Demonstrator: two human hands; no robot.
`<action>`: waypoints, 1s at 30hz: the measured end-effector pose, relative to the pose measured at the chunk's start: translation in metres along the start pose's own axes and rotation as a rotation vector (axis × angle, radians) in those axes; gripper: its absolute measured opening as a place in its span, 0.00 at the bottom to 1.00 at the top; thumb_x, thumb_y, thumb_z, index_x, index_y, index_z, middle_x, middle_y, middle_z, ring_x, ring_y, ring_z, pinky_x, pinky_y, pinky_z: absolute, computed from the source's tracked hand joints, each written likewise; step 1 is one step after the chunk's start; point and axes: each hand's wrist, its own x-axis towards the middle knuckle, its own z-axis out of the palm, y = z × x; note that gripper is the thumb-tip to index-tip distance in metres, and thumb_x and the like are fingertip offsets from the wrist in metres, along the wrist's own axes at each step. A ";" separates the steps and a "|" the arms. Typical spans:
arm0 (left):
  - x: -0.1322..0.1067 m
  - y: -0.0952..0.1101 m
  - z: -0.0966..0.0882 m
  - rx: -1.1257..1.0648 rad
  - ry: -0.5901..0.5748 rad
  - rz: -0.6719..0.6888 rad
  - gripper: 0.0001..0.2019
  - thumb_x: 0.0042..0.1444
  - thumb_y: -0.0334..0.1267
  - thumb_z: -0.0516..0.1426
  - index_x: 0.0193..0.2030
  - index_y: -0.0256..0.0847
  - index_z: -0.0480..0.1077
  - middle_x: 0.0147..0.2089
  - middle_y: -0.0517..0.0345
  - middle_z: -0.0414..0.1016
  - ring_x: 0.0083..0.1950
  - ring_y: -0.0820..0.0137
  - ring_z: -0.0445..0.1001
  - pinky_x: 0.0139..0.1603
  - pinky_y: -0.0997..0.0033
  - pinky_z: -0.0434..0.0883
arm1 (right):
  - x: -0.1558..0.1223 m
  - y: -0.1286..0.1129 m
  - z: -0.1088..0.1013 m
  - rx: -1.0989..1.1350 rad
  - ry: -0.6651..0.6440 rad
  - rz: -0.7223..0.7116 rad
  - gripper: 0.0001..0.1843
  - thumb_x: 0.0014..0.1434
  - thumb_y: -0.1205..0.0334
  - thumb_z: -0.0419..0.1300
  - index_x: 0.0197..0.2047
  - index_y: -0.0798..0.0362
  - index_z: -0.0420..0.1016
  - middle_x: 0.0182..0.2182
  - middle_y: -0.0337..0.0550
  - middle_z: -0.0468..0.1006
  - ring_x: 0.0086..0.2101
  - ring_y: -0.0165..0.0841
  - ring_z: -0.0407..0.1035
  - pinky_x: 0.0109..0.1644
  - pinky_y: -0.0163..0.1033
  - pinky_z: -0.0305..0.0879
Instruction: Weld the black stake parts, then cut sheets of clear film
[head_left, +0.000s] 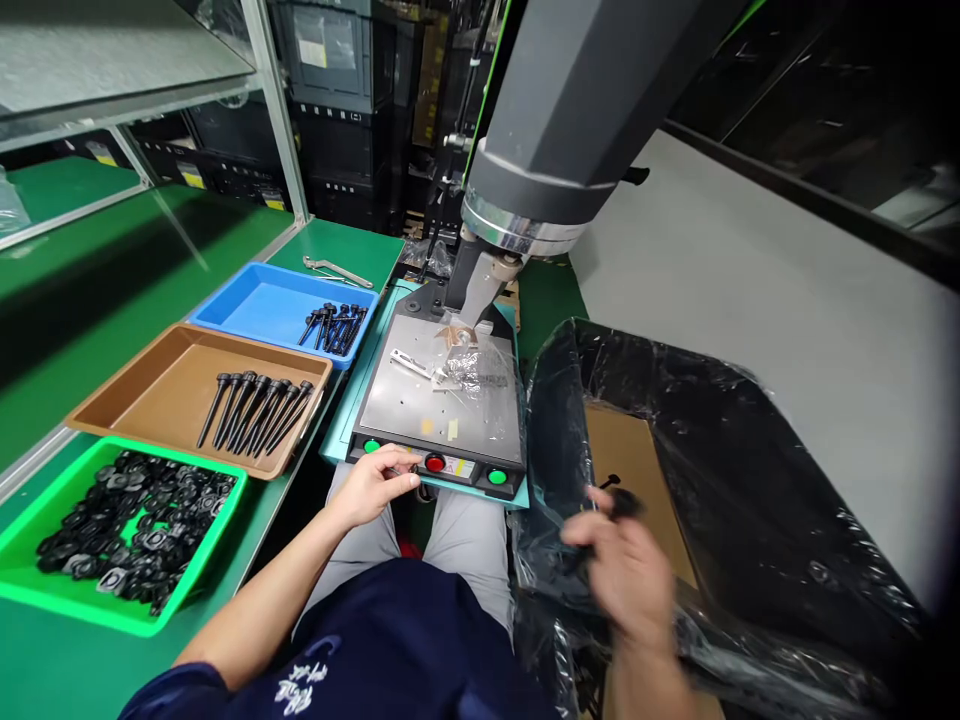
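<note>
My left hand (379,485) is in front of the press's control panel, beside the left green button (371,446). Its thumb and fingers are curled together around a small dark bit too little to name. Over the bag-lined box (634,440) on the right, my right hand (630,570) is smeared by motion. Its fingers close on a black part with a rounded end (625,503); the rest is blurred or hidden. The press head (540,180) stands above a metal plate (397,395) with a taped fixture (469,365) on it.
At left are a green tray (236,500) of black caps, a brown tray (172,375) of black rods and a blue tray (262,295) of black screw-like parts. A wrench (341,270) lies behind them. The panel also bears a red button (435,463) and a right green button (496,477).
</note>
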 end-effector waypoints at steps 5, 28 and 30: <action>-0.013 0.018 0.004 -0.064 -0.025 0.023 0.17 0.53 0.47 0.67 0.48 0.43 0.81 0.45 0.52 0.73 0.38 0.71 0.71 0.39 0.69 0.69 | -0.006 -0.010 0.115 0.127 -0.668 0.116 0.19 0.67 0.48 0.54 0.50 0.53 0.74 0.25 0.36 0.72 0.23 0.28 0.64 0.28 0.34 0.62; -0.006 0.012 0.014 -0.032 -0.134 -0.110 0.20 0.46 0.50 0.71 0.42 0.40 0.83 0.34 0.55 0.70 0.34 0.70 0.69 0.36 0.69 0.68 | -0.014 -0.007 0.126 0.094 -0.728 0.039 0.16 0.68 0.55 0.53 0.50 0.49 0.80 0.26 0.38 0.75 0.28 0.33 0.70 0.35 0.38 0.64; -0.006 0.011 0.019 0.036 -0.125 -0.047 0.19 0.51 0.51 0.68 0.45 0.41 0.83 0.36 0.53 0.73 0.36 0.68 0.72 0.38 0.67 0.70 | -0.014 -0.003 0.127 0.129 -0.707 0.077 0.17 0.68 0.52 0.54 0.47 0.51 0.80 0.26 0.38 0.74 0.28 0.31 0.68 0.34 0.37 0.62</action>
